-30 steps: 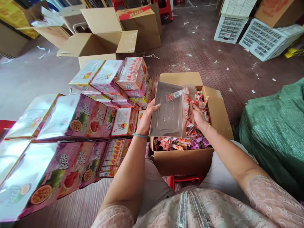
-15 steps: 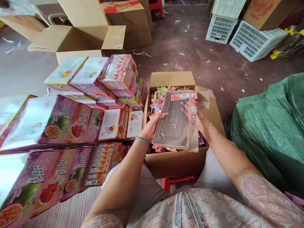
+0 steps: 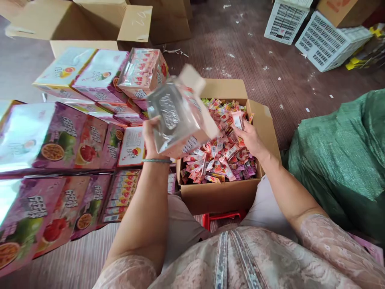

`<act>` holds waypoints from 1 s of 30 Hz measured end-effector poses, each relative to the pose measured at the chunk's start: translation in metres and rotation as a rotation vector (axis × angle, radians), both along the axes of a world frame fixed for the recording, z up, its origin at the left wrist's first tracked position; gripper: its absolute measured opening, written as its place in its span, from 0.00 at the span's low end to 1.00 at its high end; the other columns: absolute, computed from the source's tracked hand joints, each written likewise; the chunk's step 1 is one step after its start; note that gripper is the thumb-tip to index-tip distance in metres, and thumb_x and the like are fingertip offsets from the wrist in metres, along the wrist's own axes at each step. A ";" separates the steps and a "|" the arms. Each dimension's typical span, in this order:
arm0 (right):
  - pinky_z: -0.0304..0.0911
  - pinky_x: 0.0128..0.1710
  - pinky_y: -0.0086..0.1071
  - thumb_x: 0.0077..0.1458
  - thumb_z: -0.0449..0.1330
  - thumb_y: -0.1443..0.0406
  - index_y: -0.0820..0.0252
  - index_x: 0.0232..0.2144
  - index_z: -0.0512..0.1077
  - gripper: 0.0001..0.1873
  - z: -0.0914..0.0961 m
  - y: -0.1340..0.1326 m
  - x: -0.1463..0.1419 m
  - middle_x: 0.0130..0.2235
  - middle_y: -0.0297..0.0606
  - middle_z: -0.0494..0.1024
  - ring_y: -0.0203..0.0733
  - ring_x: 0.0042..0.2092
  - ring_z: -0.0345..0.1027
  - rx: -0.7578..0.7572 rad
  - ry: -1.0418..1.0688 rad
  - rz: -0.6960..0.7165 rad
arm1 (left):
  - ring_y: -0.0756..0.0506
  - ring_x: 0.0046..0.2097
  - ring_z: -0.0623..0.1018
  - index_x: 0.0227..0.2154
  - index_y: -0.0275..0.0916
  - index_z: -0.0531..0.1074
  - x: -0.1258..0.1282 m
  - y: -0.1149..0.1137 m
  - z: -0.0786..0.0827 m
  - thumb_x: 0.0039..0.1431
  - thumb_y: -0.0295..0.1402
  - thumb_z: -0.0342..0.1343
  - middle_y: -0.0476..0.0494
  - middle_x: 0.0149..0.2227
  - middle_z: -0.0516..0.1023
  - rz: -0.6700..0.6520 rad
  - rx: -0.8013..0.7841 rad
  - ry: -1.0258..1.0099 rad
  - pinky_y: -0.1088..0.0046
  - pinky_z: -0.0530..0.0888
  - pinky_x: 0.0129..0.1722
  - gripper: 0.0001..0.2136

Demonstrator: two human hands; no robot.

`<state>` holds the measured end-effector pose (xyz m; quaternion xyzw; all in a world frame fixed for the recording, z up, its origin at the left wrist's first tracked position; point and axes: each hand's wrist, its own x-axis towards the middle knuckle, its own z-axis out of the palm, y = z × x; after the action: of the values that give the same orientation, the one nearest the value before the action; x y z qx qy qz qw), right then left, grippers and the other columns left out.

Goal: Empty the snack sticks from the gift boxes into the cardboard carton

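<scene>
My left hand (image 3: 153, 138) grips a pink display box (image 3: 192, 138) with a clear embossed plastic window (image 3: 170, 112); its cardboard flaps stick out and blur with motion. The box is tilted and held up left of the carton. My right hand (image 3: 251, 138) is closed on a pink sachet (image 3: 237, 119), held between thumb and fingers over the carton's right side. Below, the open cardboard carton (image 3: 222, 196) is full of loose pink, purple and green sachets (image 3: 222, 152). It stands between my knees.
Fruit-printed boxes (image 3: 69, 136) are stacked along the left. Behind them stands a large open carton (image 3: 84, 24). A green woven sack (image 3: 339, 160) bulges at the right. White plastic crates (image 3: 327, 42) sit at the back right, and a red stool (image 3: 222, 216) shows under the carton.
The display box has moved left and tilted, now in my left hand alone. My right hand has come off it and holds the sachet that lay on its window. The camera view has shifted slightly.
</scene>
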<state>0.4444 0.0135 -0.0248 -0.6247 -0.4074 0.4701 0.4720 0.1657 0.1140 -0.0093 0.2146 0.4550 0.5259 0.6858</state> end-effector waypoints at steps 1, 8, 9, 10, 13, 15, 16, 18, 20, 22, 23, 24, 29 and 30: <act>0.66 0.65 0.55 0.64 0.64 0.44 0.54 0.50 0.79 0.24 -0.003 -0.001 0.001 0.50 0.43 0.81 0.56 0.55 0.73 0.015 -0.151 0.015 | 0.46 0.45 0.79 0.35 0.41 0.70 -0.008 0.005 0.000 0.65 0.37 0.51 0.49 0.35 0.82 0.074 0.063 -0.026 0.70 0.77 0.57 0.07; 0.28 0.74 0.80 0.60 0.71 0.40 0.46 0.71 0.71 0.43 -0.047 0.033 -0.048 0.78 0.45 0.56 0.80 0.79 0.36 -0.106 -0.925 0.501 | 0.48 0.42 0.76 0.35 0.41 0.63 -0.023 0.016 0.000 0.66 0.33 0.48 0.49 0.33 0.77 0.246 0.092 -0.098 0.69 0.77 0.57 0.04; 0.26 0.73 0.82 0.60 0.71 0.40 0.47 0.71 0.71 0.43 -0.055 0.037 -0.054 0.80 0.45 0.53 0.82 0.79 0.32 -0.170 -0.983 0.588 | 0.48 0.42 0.76 0.35 0.41 0.62 -0.023 0.017 -0.001 0.65 0.33 0.49 0.50 0.33 0.76 0.239 0.100 -0.108 0.70 0.77 0.57 0.04; 0.27 0.72 0.84 0.61 0.71 0.41 0.48 0.70 0.71 0.41 -0.063 0.039 -0.058 0.80 0.45 0.51 0.83 0.79 0.30 -0.235 -1.028 0.658 | 0.48 0.43 0.76 0.35 0.42 0.62 -0.023 0.018 -0.002 0.64 0.34 0.51 0.50 0.34 0.76 0.243 0.115 -0.115 0.69 0.76 0.57 0.04; 0.42 0.71 0.82 0.65 0.66 0.44 0.51 0.70 0.71 0.37 -0.081 0.021 -0.055 0.80 0.49 0.49 0.82 0.79 0.34 -0.351 -1.117 0.713 | 0.44 0.46 0.77 0.34 0.44 0.60 -0.026 0.022 -0.006 0.57 0.40 0.57 0.47 0.37 0.76 0.290 0.199 -0.102 0.64 0.76 0.58 0.11; 0.55 0.69 0.74 0.68 0.63 0.44 0.53 0.70 0.71 0.36 -0.088 -0.005 -0.046 0.78 0.53 0.53 0.78 0.77 0.43 -0.374 -1.162 0.644 | 0.42 0.46 0.77 0.34 0.45 0.58 -0.028 0.026 -0.008 0.54 0.42 0.59 0.47 0.37 0.75 0.322 0.257 -0.089 0.63 0.77 0.57 0.15; 0.60 0.68 0.69 0.68 0.62 0.44 0.54 0.69 0.71 0.36 -0.091 -0.020 -0.042 0.77 0.55 0.56 0.75 0.76 0.47 -0.390 -1.180 0.595 | 0.42 0.47 0.77 0.34 0.45 0.57 -0.030 0.028 -0.009 0.54 0.42 0.60 0.47 0.37 0.74 0.323 0.276 -0.094 0.64 0.77 0.56 0.16; 0.63 0.67 0.61 0.68 0.62 0.43 0.57 0.68 0.71 0.37 -0.094 -0.049 -0.036 0.73 0.57 0.62 0.71 0.73 0.53 -0.443 -1.202 0.498 | 0.44 0.45 0.78 0.34 0.45 0.57 -0.034 0.032 -0.011 0.54 0.42 0.59 0.48 0.36 0.74 0.333 0.291 -0.116 0.66 0.78 0.55 0.15; 0.61 0.68 0.59 0.67 0.63 0.43 0.58 0.68 0.71 0.38 -0.095 -0.070 -0.034 0.70 0.58 0.65 0.70 0.72 0.54 -0.504 -1.212 0.423 | 0.45 0.44 0.78 0.35 0.45 0.59 -0.039 0.033 -0.013 0.54 0.42 0.59 0.48 0.36 0.75 0.341 0.297 -0.133 0.67 0.78 0.54 0.14; 0.57 0.70 0.59 0.68 0.62 0.43 0.58 0.69 0.70 0.38 -0.093 -0.082 -0.034 0.69 0.58 0.66 0.69 0.73 0.53 -0.551 -1.217 0.385 | 0.46 0.42 0.78 0.35 0.44 0.61 -0.046 0.034 -0.015 0.52 0.41 0.61 0.48 0.35 0.75 0.346 0.300 -0.140 0.68 0.78 0.54 0.15; 0.55 0.70 0.60 0.68 0.62 0.44 0.57 0.69 0.70 0.36 -0.090 -0.085 -0.035 0.70 0.58 0.65 0.69 0.73 0.52 -0.577 -1.219 0.372 | 0.46 0.42 0.78 0.35 0.44 0.62 -0.050 0.035 -0.016 0.52 0.41 0.62 0.48 0.35 0.75 0.351 0.305 -0.144 0.68 0.78 0.54 0.15; 0.54 0.70 0.61 0.69 0.61 0.44 0.56 0.68 0.71 0.35 -0.085 -0.086 -0.035 0.71 0.56 0.65 0.69 0.74 0.50 -0.606 -1.220 0.360 | 0.46 0.42 0.78 0.36 0.43 0.62 -0.054 0.035 -0.018 0.52 0.42 0.63 0.49 0.36 0.75 0.358 0.312 -0.150 0.68 0.78 0.54 0.16; 0.49 0.71 0.69 0.68 0.62 0.45 0.52 0.65 0.75 0.31 -0.049 -0.082 -0.044 0.77 0.51 0.54 0.74 0.78 0.40 -0.608 -1.247 0.263 | 0.46 0.42 0.77 0.38 0.43 0.61 -0.069 0.037 -0.023 0.53 0.43 0.63 0.49 0.37 0.76 0.382 0.335 -0.182 0.68 0.78 0.54 0.18; 0.48 0.72 0.69 0.68 0.62 0.46 0.52 0.67 0.74 0.32 -0.042 -0.077 -0.049 0.78 0.51 0.52 0.75 0.78 0.38 -0.549 -1.261 0.247 | 0.46 0.42 0.77 0.37 0.43 0.61 -0.069 0.037 -0.023 0.53 0.43 0.63 0.49 0.37 0.75 0.373 0.334 -0.193 0.68 0.77 0.54 0.18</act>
<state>0.3955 -0.0638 -0.0670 -0.8240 -0.5384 0.1540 -0.0864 0.0965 0.1510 -0.0320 0.1862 0.3261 0.7290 0.5723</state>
